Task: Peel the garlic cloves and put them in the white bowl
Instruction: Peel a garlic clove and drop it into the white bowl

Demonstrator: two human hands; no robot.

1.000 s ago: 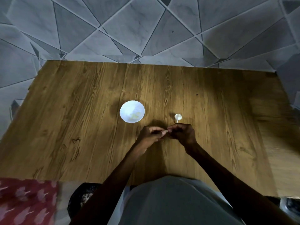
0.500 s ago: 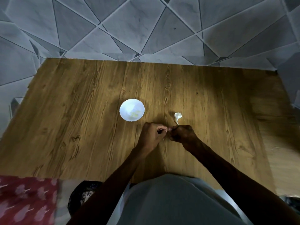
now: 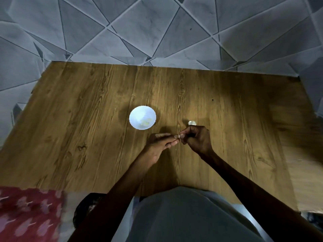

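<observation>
Wood-grain tabletop (image 3: 87, 119) seen from above, with grey triangle-patterned floor tiles (image 3: 157, 32) beyond its far edge. At the centre, a person's two hands meet just above the wood. Both the left hand (image 3: 156, 145) and the right hand (image 3: 198, 139) have curled fingers, and thumb and fingertip of each pinch opposite sides of one small pale garlic clove (image 3: 179, 136), held between them off the table. It is too small to tell its long axis or how much skin is left; peeling appears to be under way. Just beyond the right hand's knuckles, a pale papery garlic piece (image 3: 191, 122) lies on the table. A round white bowl (image 3: 135, 114) sits farther off, to the left of the pinched clove and nearer the left hand, with a few yellowish peeled cloves (image 3: 146, 121) inside. Once bare, the clove would likely go left and away, a short reach for the left hand. A red patterned cloth (image 3: 26, 212) shows at the near left corner.
</observation>
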